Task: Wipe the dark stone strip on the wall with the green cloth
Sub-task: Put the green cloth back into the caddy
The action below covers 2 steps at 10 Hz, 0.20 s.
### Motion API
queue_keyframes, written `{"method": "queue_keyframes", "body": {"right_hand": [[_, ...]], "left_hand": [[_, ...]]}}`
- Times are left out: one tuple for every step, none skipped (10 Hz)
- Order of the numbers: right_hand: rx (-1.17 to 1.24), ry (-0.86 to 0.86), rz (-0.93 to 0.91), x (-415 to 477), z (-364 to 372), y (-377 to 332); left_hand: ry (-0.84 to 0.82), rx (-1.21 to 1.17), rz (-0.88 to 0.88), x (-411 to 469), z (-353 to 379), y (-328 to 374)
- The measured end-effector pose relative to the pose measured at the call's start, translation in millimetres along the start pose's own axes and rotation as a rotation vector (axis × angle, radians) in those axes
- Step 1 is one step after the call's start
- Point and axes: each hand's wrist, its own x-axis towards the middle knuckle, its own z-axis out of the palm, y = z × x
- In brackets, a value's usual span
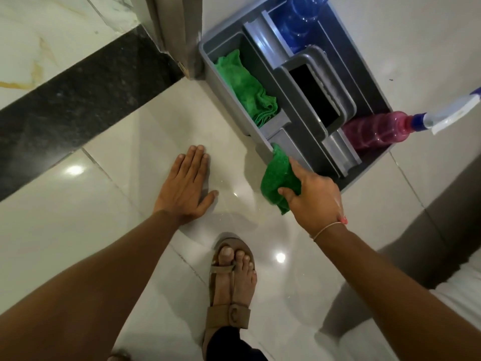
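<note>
A green cloth (279, 178) is held bunched in the right hand (312, 196) at centre right of the frame, the thumb and fingers closed around its lower folds so that the upper part stands free above the knuckles. It is carried just in front of the near corner of a grey caddy (364, 175), which occupies the upper right; whether the cloth touches the caddy rim cannot be told. A second green cloth (244, 87) is left folded in the caddy's left compartment, and a pink spray bottle (377, 131) is laid in the right compartment with its nozzle pointing out toward the right edge, while a blue bottle (299, 19) is stowed at the top.

The left hand (186, 187) is spread flat at centre frame, fingers together and nothing gripped; it appears to be pressed against the pale glossy tile (65, 230), probably as a brace while the body leans in. A sandalled foot (233, 280) is planted below, near bottom centre.

The dark stone strip (78, 105) is seen running diagonally from the left edge up toward top centre, well apart from the cloth. The wiping is judged not yet begun: the cloth is gathered for carrying, and it would need to be brought across to the upper left before contact is made
</note>
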Motion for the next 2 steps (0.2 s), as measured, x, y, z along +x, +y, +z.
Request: {"method": "queue_keyframes", "body": {"right_hand": [[0.044, 0.019, 0.010, -3, 4, -3], [0.119, -0.059, 0.061, -5, -11, -16]], "left_hand": [[-0.073, -0.036, -0.010, -6, -21, -1], [-0.032, -0.101, -0.112, -16, -55, -12]]}}
